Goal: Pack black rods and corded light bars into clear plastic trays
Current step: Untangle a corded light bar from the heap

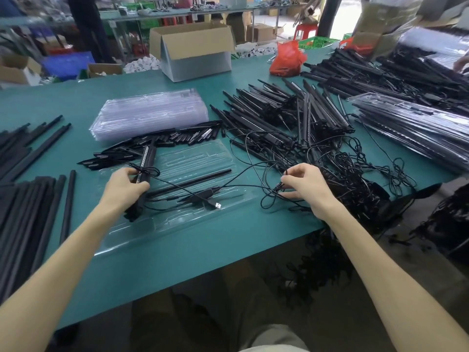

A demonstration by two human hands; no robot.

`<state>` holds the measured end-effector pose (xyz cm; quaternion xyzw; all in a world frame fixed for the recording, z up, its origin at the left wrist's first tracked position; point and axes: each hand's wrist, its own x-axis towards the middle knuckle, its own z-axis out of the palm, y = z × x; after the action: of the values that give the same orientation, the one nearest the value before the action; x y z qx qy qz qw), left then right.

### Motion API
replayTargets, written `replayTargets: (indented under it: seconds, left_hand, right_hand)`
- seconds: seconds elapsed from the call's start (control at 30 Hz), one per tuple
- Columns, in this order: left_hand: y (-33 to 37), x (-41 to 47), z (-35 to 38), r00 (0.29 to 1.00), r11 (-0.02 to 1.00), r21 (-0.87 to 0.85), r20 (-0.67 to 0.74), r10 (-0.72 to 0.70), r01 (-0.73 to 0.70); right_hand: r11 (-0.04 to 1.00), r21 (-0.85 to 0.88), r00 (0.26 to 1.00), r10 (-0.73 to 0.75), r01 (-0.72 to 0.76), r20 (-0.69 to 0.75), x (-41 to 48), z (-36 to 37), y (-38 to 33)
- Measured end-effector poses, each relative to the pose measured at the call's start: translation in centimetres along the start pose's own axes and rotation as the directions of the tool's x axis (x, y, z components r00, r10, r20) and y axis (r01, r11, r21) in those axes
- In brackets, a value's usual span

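Glossy clear plastic tray (177, 222), matt black rod (193, 182), matt green tabletop (177, 262).

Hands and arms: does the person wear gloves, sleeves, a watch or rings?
No. The left hand and the right hand have no gloves and no visible rings. The left forearm and the right forearm show no sleeve up to the picture's edge; neither wrist carries a watch.

Big teal-topped work table (177, 262) ran across the room, open brown cardboard box (193, 43) sat at its far edge, red plastic stool (305, 29) beyond.
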<state>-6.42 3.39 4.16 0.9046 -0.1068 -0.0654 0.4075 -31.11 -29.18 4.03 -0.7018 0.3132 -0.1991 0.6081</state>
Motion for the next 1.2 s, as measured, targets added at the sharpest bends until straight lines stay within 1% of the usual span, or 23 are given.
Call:
replayTargets:
  seconds: [0.1, 0.17, 0.23, 0.27, 0.33, 0.4, 0.43, 0.5, 0.57, 0.7, 0.77, 0.83, 0.9, 0.97, 1.03, 1.13, 1.2]
  left_hand:
    - [0.0, -0.6, 0.5, 1.000, 0.999, 0.048, 0.011, 0.022, -0.022]
    - [0.4, -1.1, 0.7, 0.998, 0.985, 0.165, -0.008, 0.054, -0.052]
    - [0.7, -1.3, 0.6, 0.999, 0.952, 0.303, -0.028, 0.042, -0.032]
    - [0.8, -1.2, 0.4, 0.999, 0.950, 0.311, -0.020, 0.025, -0.018]
    - [0.9, -0.9, 0.0, 0.999, 0.980, 0.198, 0.031, 0.018, -0.023]
    - [1.1, -0.6, -0.1, 0.996, 0.995, 0.067, 0.070, 0.063, -0.068]
    - [1.2, -0.5, -0.1, 0.993, 0.995, 0.038, 0.066, 0.093, -0.096]
    - [1.6, -0.6, 0.0, 0.988, 0.989, -0.001, 0.036, 0.149, -0.149]
    - [2.1, -0.9, 0.2, 0.981, 0.978, -0.089, 0.010, 0.191, -0.190]
    - [3.6, -1.2, 0.6, 0.952, 0.917, -0.256, -0.093, 0.291, -0.305]
    - [4.1, -1.0, 0.5, 0.945, 0.891, -0.317, -0.118, 0.304, -0.326]
    - [4.1, -0.8, 0.0, 0.944, 0.881, -0.338, -0.126, 0.306, -0.331]
    - [3.6, -0.5, -0.8, 0.943, 0.879, -0.343, -0.164, 0.290, -0.330]
    - [2.7, -0.3, -1.7, 0.947, 0.879, -0.368, -0.222, 0.233, -0.303]
    - [1.6, 0.0, -2.4, 0.956, 0.898, -0.367, -0.247, 0.159, -0.244]
    - [-0.2, 0.0, -3.0, 0.975, 0.958, -0.252, -0.208, 0.081, -0.134]
    - [-0.8, -0.5, -3.4, 0.982, 0.976, -0.202, -0.184, 0.041, -0.079]
  right_hand:
    - [1.000, 0.029, 1.000, -0.007, 0.007, 0.004, 0.1, 0.1, 0.3]
    - [1.000, 0.003, 1.000, -0.021, 0.021, 0.001, 0.1, 0.1, 0.7]
    - [0.999, -0.012, 0.999, -0.038, 0.038, -0.001, 0.0, 0.1, 1.0]
    - [0.999, -0.021, 0.999, -0.046, 0.046, 0.003, 0.0, 0.1, 1.2]
    - [0.997, -0.050, 0.998, -0.054, 0.055, 0.020, 0.0, 0.3, 1.4]
    - [0.994, -0.082, 0.998, -0.064, 0.066, 0.029, 0.0, 0.4, 1.8]
    - [0.992, -0.099, 0.997, -0.070, 0.073, 0.029, 0.0, 0.4, 2.0]
    - [0.988, -0.134, 0.997, -0.078, 0.081, 0.024, 0.0, 0.5, 2.4]
    - [0.985, -0.150, 0.996, -0.087, 0.088, 0.015, -0.1, 0.5, 2.9]
    - [0.981, -0.161, 0.994, -0.107, 0.106, 0.005, -0.1, 0.6, 3.4]
    - [0.979, -0.172, 0.994, -0.111, 0.110, 0.002, -0.1, 0.6, 3.5]
    - [0.977, -0.178, 0.993, -0.115, 0.113, 0.000, 0.0, 0.5, 3.7]
    - [0.978, -0.171, 0.993, -0.119, 0.117, 0.000, 0.2, 0.4, 3.9]
    - [0.979, -0.163, 0.992, -0.124, 0.122, 0.002, 0.2, 0.3, 4.1]
    - [0.977, -0.166, 0.991, -0.132, 0.132, 0.006, 0.3, 0.3, 4.3]
    - [0.978, -0.147, 0.989, -0.144, 0.145, 0.018, 0.4, 0.4, 4.4]
    - [0.976, -0.150, 0.987, -0.157, 0.159, 0.023, 0.4, 0.5, 4.4]
